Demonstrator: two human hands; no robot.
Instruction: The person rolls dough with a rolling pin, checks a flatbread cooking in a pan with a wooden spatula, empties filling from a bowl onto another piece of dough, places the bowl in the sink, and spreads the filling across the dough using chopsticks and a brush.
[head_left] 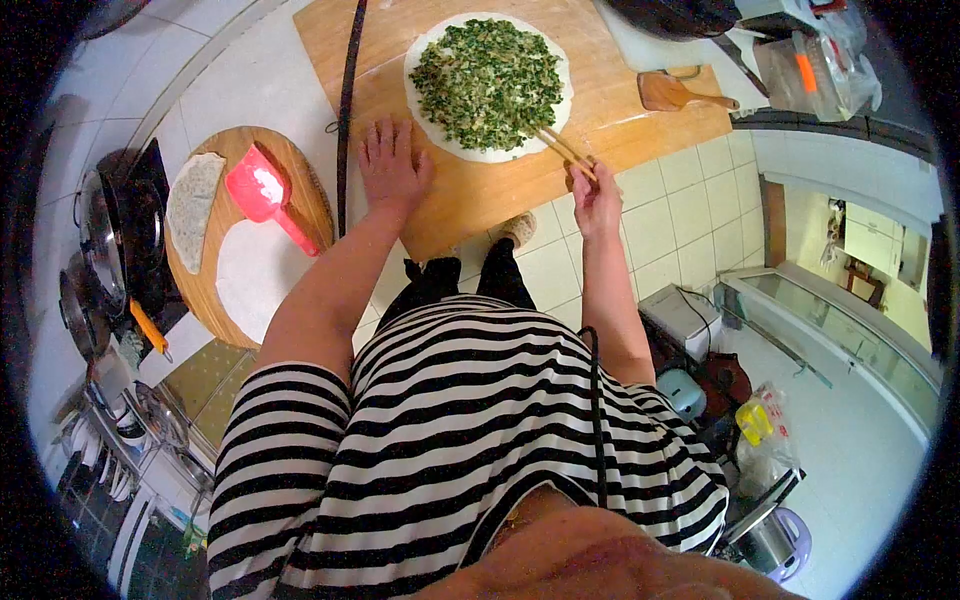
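Note:
My left hand lies flat with fingers apart at the near edge of the wooden board, left of the dough. My right hand is closed around a pair of wooden chopsticks, whose tips reach the lower right of the filling. A round, thin dough sheet lies on the board. Chopped green and pale filling covers most of it, leaving a bare rim of dough. The chopstick tips are partly lost in the filling.
Left stands a round wooden board with a folded flatbread, a red scoop of white powder and a white dough round. A wooden spatula rests at the right. Pans stand far left; a dark strap hangs nearby.

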